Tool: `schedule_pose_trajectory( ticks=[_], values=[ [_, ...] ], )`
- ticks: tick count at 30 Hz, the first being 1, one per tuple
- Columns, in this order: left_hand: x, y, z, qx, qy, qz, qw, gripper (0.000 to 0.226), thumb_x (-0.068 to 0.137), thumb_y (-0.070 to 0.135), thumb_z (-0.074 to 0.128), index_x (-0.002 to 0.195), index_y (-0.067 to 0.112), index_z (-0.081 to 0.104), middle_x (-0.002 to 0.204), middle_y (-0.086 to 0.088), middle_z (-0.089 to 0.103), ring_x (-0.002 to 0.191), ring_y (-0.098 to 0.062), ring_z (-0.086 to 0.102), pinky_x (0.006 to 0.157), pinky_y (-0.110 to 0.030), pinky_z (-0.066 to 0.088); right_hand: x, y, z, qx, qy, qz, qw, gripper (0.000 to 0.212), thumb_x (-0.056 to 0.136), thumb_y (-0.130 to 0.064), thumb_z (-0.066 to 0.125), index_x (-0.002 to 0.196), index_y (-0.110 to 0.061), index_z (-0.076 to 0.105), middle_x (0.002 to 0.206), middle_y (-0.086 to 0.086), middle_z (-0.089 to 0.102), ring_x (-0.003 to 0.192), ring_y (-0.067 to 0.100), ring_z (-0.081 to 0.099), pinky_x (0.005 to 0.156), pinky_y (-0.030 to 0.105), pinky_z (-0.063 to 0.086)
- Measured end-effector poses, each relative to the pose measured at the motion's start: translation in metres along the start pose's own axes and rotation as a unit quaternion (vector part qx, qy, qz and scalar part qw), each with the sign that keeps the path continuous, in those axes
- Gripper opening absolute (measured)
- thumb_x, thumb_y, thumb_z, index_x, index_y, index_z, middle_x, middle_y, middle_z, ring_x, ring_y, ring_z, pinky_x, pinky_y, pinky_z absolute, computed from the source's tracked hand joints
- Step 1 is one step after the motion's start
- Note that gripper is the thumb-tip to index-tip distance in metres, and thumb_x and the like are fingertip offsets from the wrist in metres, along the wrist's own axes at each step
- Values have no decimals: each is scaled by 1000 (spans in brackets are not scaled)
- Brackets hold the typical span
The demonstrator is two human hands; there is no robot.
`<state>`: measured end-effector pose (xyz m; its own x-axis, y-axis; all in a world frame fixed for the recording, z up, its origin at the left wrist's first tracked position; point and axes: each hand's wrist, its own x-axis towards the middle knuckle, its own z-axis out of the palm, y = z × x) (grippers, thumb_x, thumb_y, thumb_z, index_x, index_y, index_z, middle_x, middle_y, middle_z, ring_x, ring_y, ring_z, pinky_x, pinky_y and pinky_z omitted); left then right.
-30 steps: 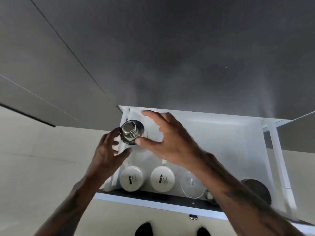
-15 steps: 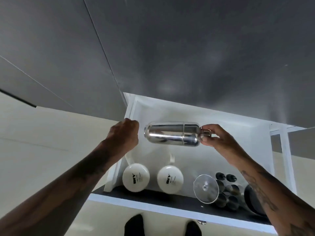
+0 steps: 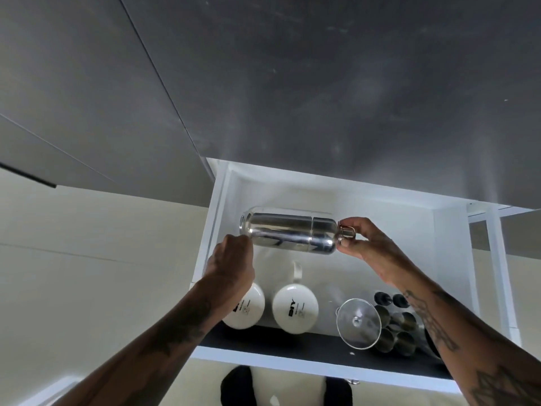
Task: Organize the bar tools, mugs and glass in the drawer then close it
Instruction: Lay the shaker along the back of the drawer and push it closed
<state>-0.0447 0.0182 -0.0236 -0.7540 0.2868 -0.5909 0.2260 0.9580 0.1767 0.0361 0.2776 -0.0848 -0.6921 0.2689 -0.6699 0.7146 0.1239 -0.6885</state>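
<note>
A shiny steel cocktail shaker (image 3: 288, 233) lies on its side across the back of the open white drawer (image 3: 448, 244). My right hand (image 3: 363, 240) pinches its small cap at the right end. My left hand (image 3: 231, 259) touches its base end at the left with closed fingers. Two white mugs (image 3: 295, 309) lie near the drawer front, one partly behind my left wrist. A clear stemmed glass (image 3: 358, 323) lies beside them, its foot facing me. Several small metal cups (image 3: 398, 326) are packed at the right, partly behind my right forearm.
A dark grey countertop (image 3: 322, 83) overhangs the drawer's back. The drawer's white front edge (image 3: 292, 364) is close to me, with my dark shoes (image 3: 238, 385) below it on the pale floor. A white rail frame (image 3: 497, 273) stands at the right.
The shaker went from upright between both hands to lying sideways, and it has sunk toward the drawer's back. My right hand shifted to its cap; my left hand moved to its base.
</note>
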Motion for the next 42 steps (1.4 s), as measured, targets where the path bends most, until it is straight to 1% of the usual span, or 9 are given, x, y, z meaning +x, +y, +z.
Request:
schedule_pose_trajectory(
  ticks=[5, 8, 12, 16, 22, 25, 29, 37, 42],
  values=[
    [0, -10, -3, -16, 60, 7, 998, 27, 90, 11, 56, 116, 9, 63, 105, -13, 68, 94, -30, 67, 73, -35, 53, -2, 4, 11, -31, -24, 10, 999, 39, 79, -14, 73, 104, -42, 62, 117, -11, 67, 110, 18, 62, 104, 45, 40],
    [17, -22, -4, -14, 147, 105, 984, 38, 90, 19, 59, 128, 18, 57, 121, -5, 64, 104, -24, 64, 83, -37, 55, -1, 6, 17, -40, -31, 11, 999, 40, 78, -14, 74, 102, -44, 61, 116, -12, 67, 110, 17, 62, 102, 42, 41],
    [35, -31, 0, -25, 113, 156, 981, 13, 89, 16, 61, 94, 24, 71, 100, 2, 67, 87, -20, 67, 73, -34, 55, -4, 12, 24, -68, -33, 11, 997, 43, 78, -6, 72, 105, -38, 60, 116, -10, 66, 102, 17, 65, 91, 36, 48],
    [36, -34, 8, -42, 133, 164, 977, 14, 89, 12, 62, 90, 21, 72, 95, 1, 66, 80, -19, 66, 69, -35, 57, -8, 13, 25, -67, -19, 3, 998, 37, 83, -10, 69, 103, -41, 62, 121, -7, 66, 92, 19, 72, 88, 35, 57],
    [34, -36, 14, -11, 141, 184, 973, 7, 87, 18, 66, 93, 21, 70, 100, 1, 63, 91, -17, 61, 69, -33, 57, -22, 18, 11, -131, 71, -53, 987, 50, 88, -36, 64, 136, -32, 50, 138, 0, 58, 116, 19, 63, 87, 35, 55],
    [32, -31, 16, 36, 162, 200, 966, 27, 81, 21, 72, 106, 11, 68, 110, -10, 64, 100, -28, 62, 68, -39, 57, -29, 22, -4, -198, 129, -77, 969, 51, 94, -44, 54, 141, -29, 43, 145, 2, 51, 129, 23, 52, 104, 42, 46],
    [27, -15, 17, 90, 173, 219, 956, 42, 84, 26, 66, 119, 4, 61, 122, -18, 61, 113, -35, 58, 76, -47, 54, -39, 18, -18, -289, 160, -118, 937, 54, 99, -44, 43, 148, -23, 36, 154, 5, 40, 140, 26, 39, 113, 38, 31],
    [-12, 5, 23, 115, 191, 261, 939, 50, 92, 40, 39, 123, 5, 57, 130, -20, 58, 124, -38, 52, 91, -51, 51, -70, 18, -29, -369, 175, -158, 899, 55, 100, -44, 36, 150, -22, 29, 161, 5, 26, 145, 30, 29, 115, 54, 30],
    [-63, 21, 53, 48, 181, 282, 941, 57, 93, 49, 35, 130, 9, 52, 137, -15, 53, 131, -31, 46, 99, -50, 47, -108, 36, -31, -405, 130, -173, 888, 60, 98, -52, 31, 150, -21, 28, 162, 6, 21, 147, 28, 26, 117, 47, 26]
  ],
)
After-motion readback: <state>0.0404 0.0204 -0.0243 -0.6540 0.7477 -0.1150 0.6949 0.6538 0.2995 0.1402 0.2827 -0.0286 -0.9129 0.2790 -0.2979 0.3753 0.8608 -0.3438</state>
